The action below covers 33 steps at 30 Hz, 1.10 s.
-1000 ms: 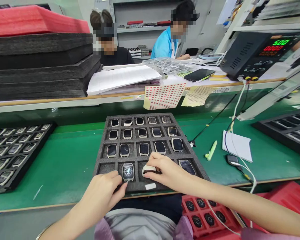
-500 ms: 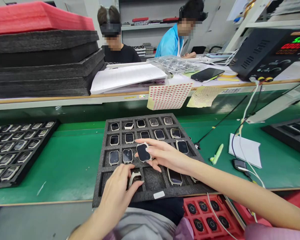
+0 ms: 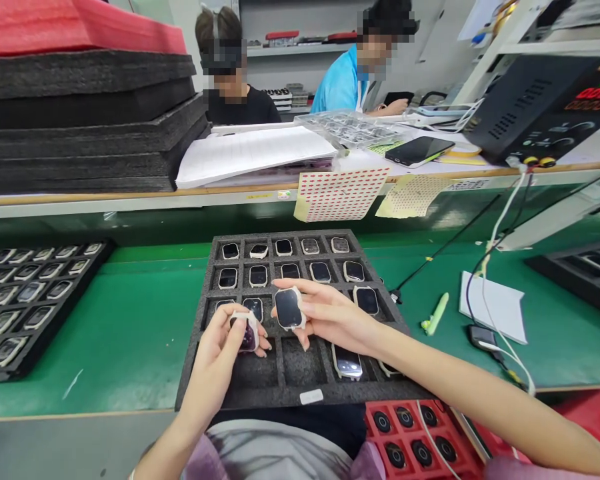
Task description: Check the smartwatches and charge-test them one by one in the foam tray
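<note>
Over the front left of a dark foam tray (image 3: pixel 300 393), my left hand (image 3: pixel 219 347) grips a watch case (image 3: pixel 250 335) with a pale frame and dark screen, thumb across its face. Close beside it, my right hand (image 3: pixel 325 311) holds a second watch case (image 3: pixel 289 308) by its edges, screen up, above the tray's middle. Rows of similar watch cases lie in the tray's compartments, among them one watch case (image 3: pixel 347 361) at the front right. Bare foam shows in the compartments below my hands. A small white label (image 3: pixel 311 397) sits on the tray's front rim.
Another watch tray (image 3: pixel 23 363) stands at left, and a further dark tray (image 3: pixel 577 267) at right. A red tray (image 3: pixel 375 440) of round black parts is by my lap. Cables, white paper (image 3: pixel 495 307) and a green tool (image 3: pixel 436 315) lie right. Two people sit beyond the shelf.
My left hand has lifted the watch case out of its front compartment and tilted it, moving up and left. My right hand keeps its watch case in nearly the same place.
</note>
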### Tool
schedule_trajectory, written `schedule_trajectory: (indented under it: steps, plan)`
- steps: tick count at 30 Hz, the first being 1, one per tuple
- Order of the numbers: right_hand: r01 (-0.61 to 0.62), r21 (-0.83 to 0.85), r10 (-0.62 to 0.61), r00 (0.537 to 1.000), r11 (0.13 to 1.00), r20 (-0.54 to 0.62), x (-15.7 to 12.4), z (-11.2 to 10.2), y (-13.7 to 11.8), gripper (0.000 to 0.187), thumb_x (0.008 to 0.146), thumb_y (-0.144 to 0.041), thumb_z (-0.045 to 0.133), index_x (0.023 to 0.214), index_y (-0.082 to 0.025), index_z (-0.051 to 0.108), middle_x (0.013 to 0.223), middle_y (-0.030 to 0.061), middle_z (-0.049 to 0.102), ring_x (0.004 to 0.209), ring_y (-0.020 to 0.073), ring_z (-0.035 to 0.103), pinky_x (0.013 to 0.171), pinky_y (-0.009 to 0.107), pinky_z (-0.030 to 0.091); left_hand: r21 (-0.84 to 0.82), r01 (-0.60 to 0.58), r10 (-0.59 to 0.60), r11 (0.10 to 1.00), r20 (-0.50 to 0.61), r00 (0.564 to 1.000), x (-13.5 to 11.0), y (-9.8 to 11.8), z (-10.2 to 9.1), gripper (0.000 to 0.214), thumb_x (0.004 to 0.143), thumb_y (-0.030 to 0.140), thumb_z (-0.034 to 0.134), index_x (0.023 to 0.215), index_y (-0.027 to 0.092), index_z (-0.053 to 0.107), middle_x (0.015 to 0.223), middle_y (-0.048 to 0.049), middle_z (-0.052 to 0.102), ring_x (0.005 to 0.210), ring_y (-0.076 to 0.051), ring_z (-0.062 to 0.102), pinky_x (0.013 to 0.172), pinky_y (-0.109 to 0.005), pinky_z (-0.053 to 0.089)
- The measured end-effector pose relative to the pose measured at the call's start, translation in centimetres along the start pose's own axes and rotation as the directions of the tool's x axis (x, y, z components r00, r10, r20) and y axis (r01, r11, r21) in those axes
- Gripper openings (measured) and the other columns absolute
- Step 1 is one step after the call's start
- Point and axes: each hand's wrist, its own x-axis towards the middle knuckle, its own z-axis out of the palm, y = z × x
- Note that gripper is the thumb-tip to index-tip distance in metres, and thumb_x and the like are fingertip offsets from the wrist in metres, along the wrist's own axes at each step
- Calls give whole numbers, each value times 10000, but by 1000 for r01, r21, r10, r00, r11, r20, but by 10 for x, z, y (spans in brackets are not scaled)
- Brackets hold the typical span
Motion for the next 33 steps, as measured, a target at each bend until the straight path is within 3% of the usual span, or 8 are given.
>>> schedule_trajectory:
  steps: [4, 7, 10, 16, 24, 29, 33]
  plan:
    - [-37, 2, 37, 999, 999, 7, -1, -4, 3, 514, 862, -286, 656, 1326, -191, 455, 1048, 118, 644, 671, 161, 677, 560, 247, 543, 100, 81, -83, 992, 21, 996, -2, -9, 3, 341, 849, 365, 594, 1124, 208, 465, 798, 4, 536, 609, -125, 520, 508, -221, 416]
    - [-67, -34, 67, 998, 997, -13, -4, -8, 8, 481, 868, -281, 660, 1300, -192, 468, 1050, 117, 634, 732, 188, 698, 599, 258, 559, 290, 67, -63, 955, -20, 998, -9, -16, 5, 421, 778, 265, 671, 1138, 223, 456, 849, 12, 524, 660, -120, 498, 577, -216, 415]
    - [-55, -68, 56, 998, 996, 14, -6, -9, 12, 432, 852, -267, 685, 1241, -188, 514, 1031, 98, 621, 740, 195, 701, 576, 244, 558, 400, 45, -11, 916, -88, 996, -16, -17, 6, 345, 799, 225, 629, 1104, 213, 469, 851, 12, 518, 697, -124, 482, 636, -222, 404]
    - [-49, -135, 55, 998, 990, 39, -6, -5, 16, 403, 845, -259, 686, 1211, -179, 536, 1116, 130, 609, 676, 160, 689, 493, 201, 540, 415, 39, -8, 909, -75, 997, -18, -14, 5, 322, 811, 208, 586, 1108, 208, 462, 812, 20, 492, 673, -126, 472, 610, -220, 388]
    - [-85, -290, 50, 991, 953, -127, -15, 9, 24, 437, 792, -271, 728, 1187, -143, 591, 977, 83, 651, 599, 152, 688, 553, 244, 582, 466, -4, -3, 885, 14, 1000, -16, -15, 1, 285, 802, 152, 537, 1077, 202, 481, 749, 33, 509, 610, -118, 484, 570, -218, 393]
    - [-108, -245, 88, 992, 963, -90, -18, 9, 29, 440, 795, -272, 720, 1201, -159, 593, 939, 57, 643, 595, 149, 694, 561, 228, 583, 483, -68, 61, 873, 30, 998, -16, -16, 1, 323, 784, 115, 536, 1086, 216, 484, 874, 5, 604, 741, -151, 569, 685, -247, 454]
    - [-98, -232, 89, 995, 968, -47, -17, 6, 28, 374, 820, -249, 690, 1183, -205, 612, 970, 47, 632, 611, 149, 704, 570, 212, 582, 485, -51, 13, 873, 81, 997, -18, -17, 0, 299, 813, 126, 510, 1088, 236, 469, 919, 4, 606, 805, -159, 567, 735, -254, 459]
